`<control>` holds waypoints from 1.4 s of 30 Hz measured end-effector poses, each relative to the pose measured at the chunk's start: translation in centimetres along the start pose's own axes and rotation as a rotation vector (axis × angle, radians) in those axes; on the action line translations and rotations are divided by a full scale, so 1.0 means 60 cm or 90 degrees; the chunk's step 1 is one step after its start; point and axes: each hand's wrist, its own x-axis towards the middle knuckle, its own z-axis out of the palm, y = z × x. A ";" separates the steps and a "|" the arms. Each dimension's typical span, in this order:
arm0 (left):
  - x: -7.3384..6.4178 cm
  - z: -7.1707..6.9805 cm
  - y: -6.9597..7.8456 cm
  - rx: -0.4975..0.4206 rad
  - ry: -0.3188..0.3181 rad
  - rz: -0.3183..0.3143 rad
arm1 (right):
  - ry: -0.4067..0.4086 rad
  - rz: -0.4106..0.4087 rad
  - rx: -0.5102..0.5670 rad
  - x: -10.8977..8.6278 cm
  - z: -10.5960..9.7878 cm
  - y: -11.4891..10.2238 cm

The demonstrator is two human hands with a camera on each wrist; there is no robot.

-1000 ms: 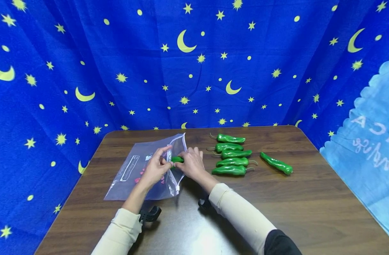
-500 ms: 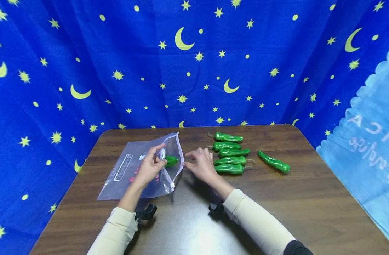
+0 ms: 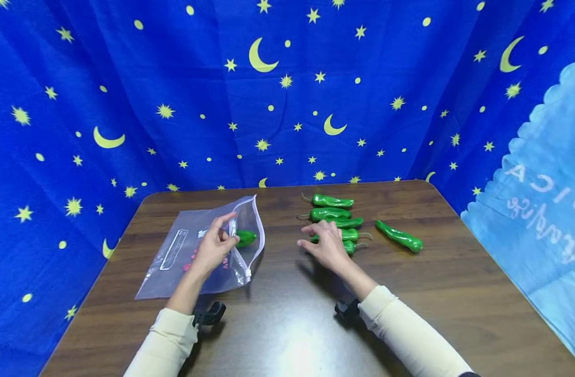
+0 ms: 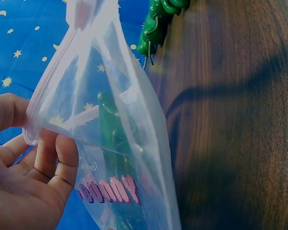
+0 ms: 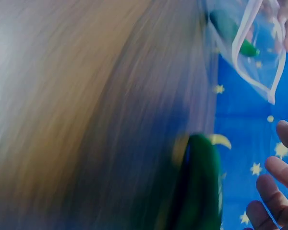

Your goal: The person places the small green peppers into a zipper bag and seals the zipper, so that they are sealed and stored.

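Note:
A clear zip bag with pink print lies on the table's left half, its mouth spread toward the right. My left hand pinches one edge of that mouth between thumb and fingers. Inside the bag, near the opening, is a green pepper; the left wrist view shows it through the plastic. My right hand, fingers spread and relaxed, is over the left ends of the nearer peppers in a row and partly hides them. Whether it touches them I cannot tell. In the right wrist view a blurred pepper appears beside the fingers.
Beyond the right hand, the row continues to a farthest pepper. A lone pepper lies slanted to the right of the row. Blue star-patterned cloth hangs behind the wooden table.
My right hand has let go of the pepper inside the bag and moved right to the row. The left hand has kept its pinch on the bag's edge.

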 end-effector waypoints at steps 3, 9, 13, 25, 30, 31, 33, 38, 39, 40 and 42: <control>-0.012 -0.002 0.028 -0.001 -0.004 0.002 | -0.012 0.024 -0.020 -0.003 -0.013 0.021; -0.024 -0.003 0.057 -0.001 -0.003 0.001 | -0.025 0.053 -0.052 -0.014 -0.040 0.068; -0.025 -0.004 0.059 0.003 -0.002 0.001 | -0.019 0.078 -0.078 -0.029 -0.056 0.101; -0.024 -0.006 0.053 -0.009 -0.003 -0.004 | -0.016 0.085 -0.081 -0.052 -0.068 0.138; -0.023 -0.008 0.049 -0.009 0.000 -0.005 | -0.030 0.072 -0.090 -0.056 -0.065 0.142; -0.022 -0.008 0.048 -0.010 0.000 -0.007 | -0.034 0.071 -0.093 -0.057 -0.064 0.144; -0.022 -0.009 0.046 -0.009 0.001 -0.010 | -0.040 0.070 -0.100 -0.059 -0.063 0.146; -0.022 -0.010 0.042 -0.011 0.002 -0.014 | -0.050 0.061 -0.108 -0.063 -0.060 0.151; -0.022 -0.010 0.042 -0.013 0.003 -0.013 | -0.051 0.059 -0.107 -0.064 -0.059 0.151; -0.022 -0.011 0.041 -0.014 0.003 -0.013 | -0.052 0.058 -0.105 -0.065 -0.059 0.151; -0.022 -0.011 0.040 -0.016 0.004 -0.011 | -0.056 0.056 -0.101 -0.068 -0.059 0.150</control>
